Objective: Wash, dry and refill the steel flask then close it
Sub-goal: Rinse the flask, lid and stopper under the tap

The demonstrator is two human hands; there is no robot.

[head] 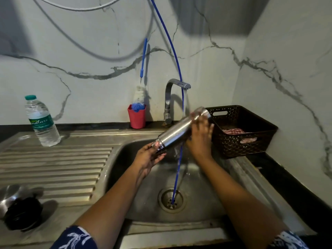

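Note:
The steel flask [177,132] lies tilted over the sink basin [143,203], mouth end low at the left, base high at the right. My left hand [150,157] grips the mouth end. My right hand [201,131] wraps around the upper body near the base. Water runs from the tap [169,99] onto the flask and falls into the basin. The flask's black and steel cap [19,211] lies on the draining board at the lower left. A plastic water bottle [41,121] with a green cap stands at the back left.
A red cup [136,117] holding a bottle brush stands beside the tap. A dark basket [240,132] with a checked cloth sits right of the sink. A blue tube [177,169] hangs down into the drain [170,200]. The ribbed draining board [53,168] spreads to the left.

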